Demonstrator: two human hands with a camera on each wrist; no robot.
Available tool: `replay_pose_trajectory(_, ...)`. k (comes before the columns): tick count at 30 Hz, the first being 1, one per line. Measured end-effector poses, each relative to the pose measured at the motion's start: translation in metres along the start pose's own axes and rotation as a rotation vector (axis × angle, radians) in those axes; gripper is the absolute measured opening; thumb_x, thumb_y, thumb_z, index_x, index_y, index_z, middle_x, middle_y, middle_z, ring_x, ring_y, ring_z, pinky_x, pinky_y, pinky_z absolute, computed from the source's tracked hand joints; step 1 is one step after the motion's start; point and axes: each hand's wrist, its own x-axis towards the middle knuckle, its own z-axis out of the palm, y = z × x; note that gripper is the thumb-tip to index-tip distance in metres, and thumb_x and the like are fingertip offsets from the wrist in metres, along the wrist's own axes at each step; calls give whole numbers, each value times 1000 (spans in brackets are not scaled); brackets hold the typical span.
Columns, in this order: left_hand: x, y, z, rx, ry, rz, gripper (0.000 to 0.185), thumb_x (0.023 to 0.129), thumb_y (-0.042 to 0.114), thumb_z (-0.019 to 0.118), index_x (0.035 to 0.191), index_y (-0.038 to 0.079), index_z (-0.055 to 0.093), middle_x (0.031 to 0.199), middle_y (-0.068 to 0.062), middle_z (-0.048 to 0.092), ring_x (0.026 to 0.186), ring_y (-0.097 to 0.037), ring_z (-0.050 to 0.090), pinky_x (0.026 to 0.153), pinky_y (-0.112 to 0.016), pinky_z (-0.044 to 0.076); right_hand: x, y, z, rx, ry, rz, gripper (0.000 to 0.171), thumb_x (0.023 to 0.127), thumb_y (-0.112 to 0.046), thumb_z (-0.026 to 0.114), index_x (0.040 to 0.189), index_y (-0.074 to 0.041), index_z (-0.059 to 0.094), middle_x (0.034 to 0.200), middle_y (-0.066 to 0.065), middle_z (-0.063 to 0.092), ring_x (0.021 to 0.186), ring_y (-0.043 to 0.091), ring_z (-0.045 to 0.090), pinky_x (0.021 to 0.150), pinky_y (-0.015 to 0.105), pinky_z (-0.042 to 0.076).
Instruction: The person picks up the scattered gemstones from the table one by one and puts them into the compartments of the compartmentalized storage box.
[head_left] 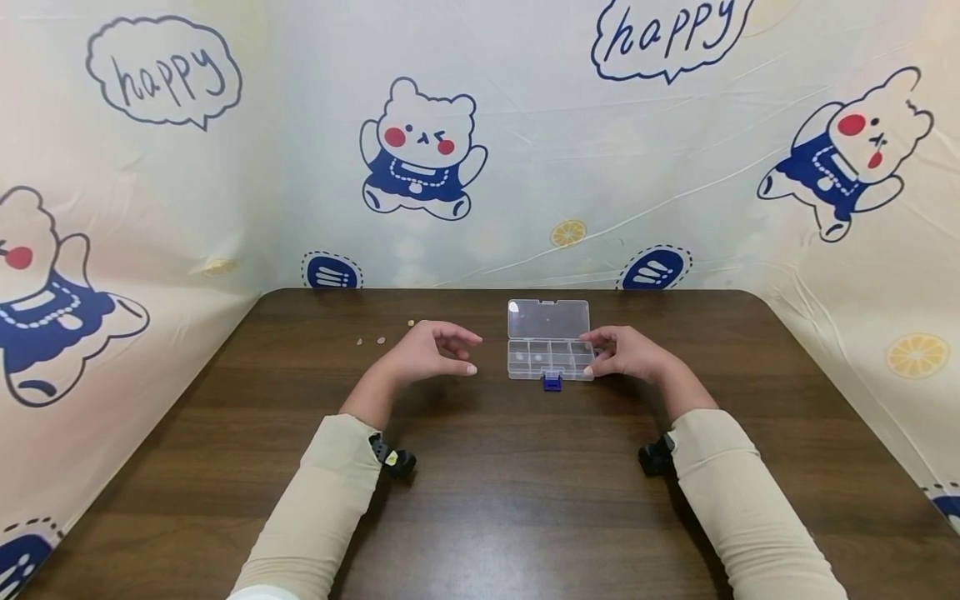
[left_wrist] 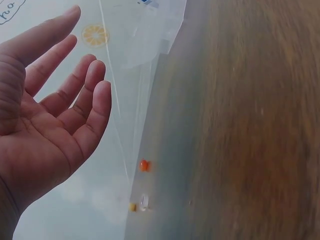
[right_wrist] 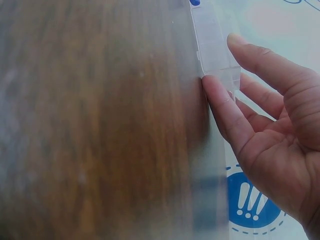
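Note:
A clear plastic compartment box (head_left: 551, 360) lies on the table with its lid (head_left: 549, 320) raised at the back. Its blue latch (head_left: 552, 382) points toward me. My right hand (head_left: 630, 353) holds the box by its right end, thumb at the near side and fingers at the far side. Small pale bits (head_left: 537, 357) show in the left compartments. Left of the box, my left hand (head_left: 427, 354) hovers with thumb and fingers apart, holding nothing. Past it lie a yellow bead (left_wrist: 132, 206), a clear bead (left_wrist: 144, 202) and an orange bead (left_wrist: 144, 165).
Two small pale pieces (head_left: 381, 340) lie on the brown wooden table (head_left: 480, 500), left of my left hand. A printed cloth (head_left: 525, 150) hangs behind the table and along both sides. Each wrist carries a black camera (head_left: 656, 457).

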Motion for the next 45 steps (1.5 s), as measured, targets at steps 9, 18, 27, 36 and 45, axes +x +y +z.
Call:
replay_pose_trajectory(9,-12,-4,-13,8,20,-17,42,76,13,85,115,8,70,115,-20,67,98,-25,65,86,-39,53,1,1,1,-12,-1,2,68,81,-16,81,140,0,48,137,25,47,103,28,61,95,42,48)
replay_pose_trajectory(18,-25,-8,-23,16,39,-60,44,77,14,84,118,7,69,117,-19,64,99,-25,64,87,-39,53,1,1,2,-3,-4,8,69,81,-16,81,140,0,49,138,25,47,103,27,62,95,42,48)
replay_pose_trajectory(27,-37,-13,-32,44,52,-67,44,77,17,85,118,11,70,111,-19,67,97,-23,64,84,-37,53,1,0,1,0,-5,5,68,81,-14,81,140,0,49,138,25,47,104,28,61,94,42,48)
replay_pose_trajectory(36,-49,-20,-43,23,58,-59,46,77,14,84,119,7,68,117,-22,65,101,-30,64,80,-32,55,1,-2,1,1,-6,6,67,81,-14,81,139,-1,49,137,24,48,104,28,61,93,40,49)
replay_pose_trajectory(45,-61,-28,-54,37,91,-81,47,77,11,83,120,2,67,116,-23,65,101,-29,64,79,-28,54,1,-2,0,-9,-6,13,68,81,-16,81,140,-2,49,136,24,48,102,28,60,95,42,48)
